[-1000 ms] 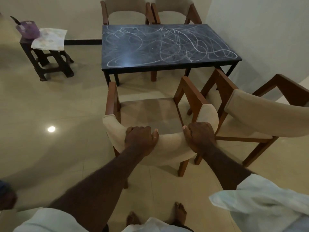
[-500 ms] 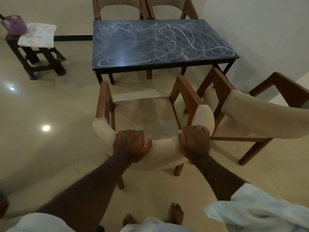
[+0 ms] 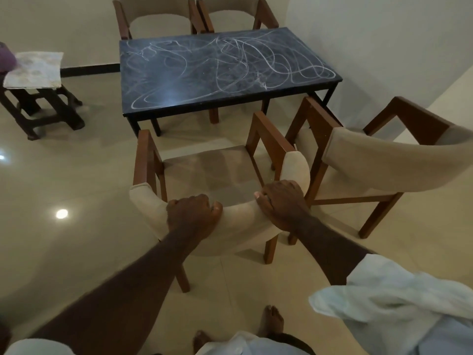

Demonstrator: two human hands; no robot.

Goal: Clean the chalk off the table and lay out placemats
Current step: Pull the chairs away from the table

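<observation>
A dark table (image 3: 179, 98) covered in white chalk scribbles stands ahead, near the wall. Between me and it stands a wooden chair (image 3: 212, 172) with a beige padded back, facing the table. My left hand (image 3: 193, 215) grips the left part of that chair's curved backrest. My right hand (image 3: 280, 203) grips the backrest's right part. On a low dark stool (image 3: 48, 108) at the far left lies a stack of pale patterned placemats (image 3: 34, 70), with a purple object (image 3: 6, 57) beside it at the frame edge.
A second chair (image 3: 384, 162) stands close on the right, almost touching the one I hold. Two more chairs (image 3: 158, 19) stand behind the table against the wall. The tiled floor (image 3: 64, 188) is glossy. My bare feet (image 3: 271, 320) show below.
The chair in my hands has come a little back from the table, toward me. My view has shifted, and both hands keep their grip.
</observation>
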